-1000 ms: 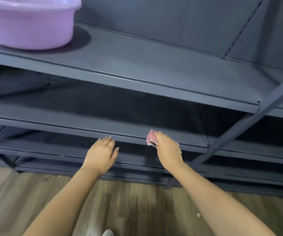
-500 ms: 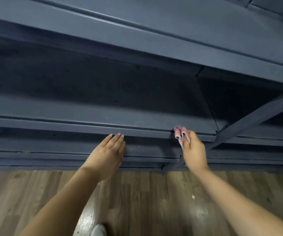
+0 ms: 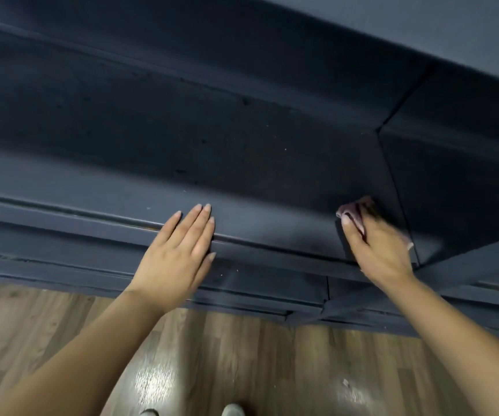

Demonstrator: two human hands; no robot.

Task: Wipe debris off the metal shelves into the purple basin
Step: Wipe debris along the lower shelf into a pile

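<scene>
Head view: the dark metal shelf (image 3: 242,163) stretches far past the fingertips, with its front edge (image 3: 107,219) running under the left hand (image 3: 179,259). That hand lies flat, fingers straight and close together, touching the edge. The right hand (image 3: 380,250) presses a soft pink cloth (image 3: 354,210) onto the shelf, fingers bent over it. Tiny pale specks (image 3: 285,149) lie beyond the fingers. The purple basin is out of sight. The wood floor (image 3: 242,355) is shiny.

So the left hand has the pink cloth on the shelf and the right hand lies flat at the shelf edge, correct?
Not quite: the hands are swapped. In the head view the right hand holds the pink cloth on the shelf, and the left hand lies flat at the shelf edge.
</scene>
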